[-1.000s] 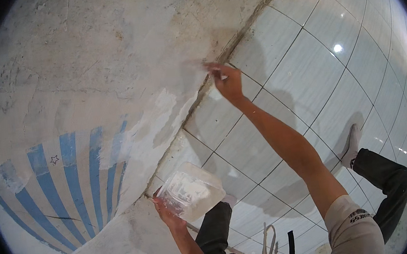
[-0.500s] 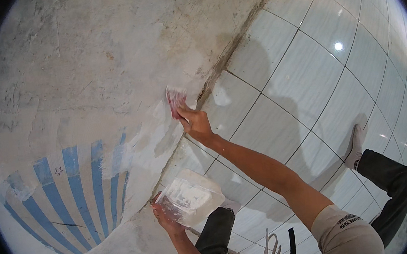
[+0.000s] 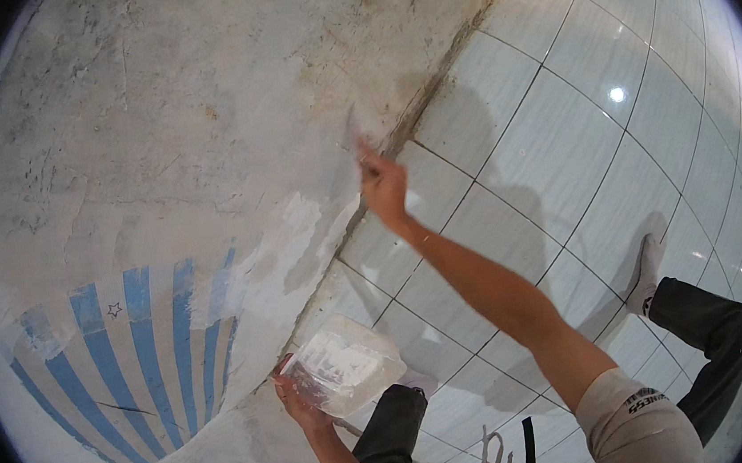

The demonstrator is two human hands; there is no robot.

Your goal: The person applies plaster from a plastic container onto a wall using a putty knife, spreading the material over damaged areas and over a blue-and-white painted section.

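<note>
My right hand (image 3: 380,177) is closed on a putty scraper (image 3: 352,131), its thin blade smeared by motion. The blade is at the grey wall (image 3: 144,101), low down, just above the joint with the floor. My left hand (image 3: 302,401) grips the side of a translucent plastic tub (image 3: 369,382) and tilts it so the opening faces up. White putty (image 3: 334,360) coats its inside. Something small and red shows by the left fingers at the rim; its kind is unclear. Fresh white putty (image 3: 295,230) lies on the wall to the left of my right hand.
Pale tiles (image 3: 515,244) with dark joints cover the floor. Blue and cream stripes (image 3: 141,343) mark the lower left wall. My foot in a light sock (image 3: 647,272) rests on the tiles at the right; my dark trouser knee (image 3: 393,417) is near the tub.
My right hand and the scraper have moved up and to the right along the wall's base. A white patch shows where the hand was. The tub has barely shifted.
</note>
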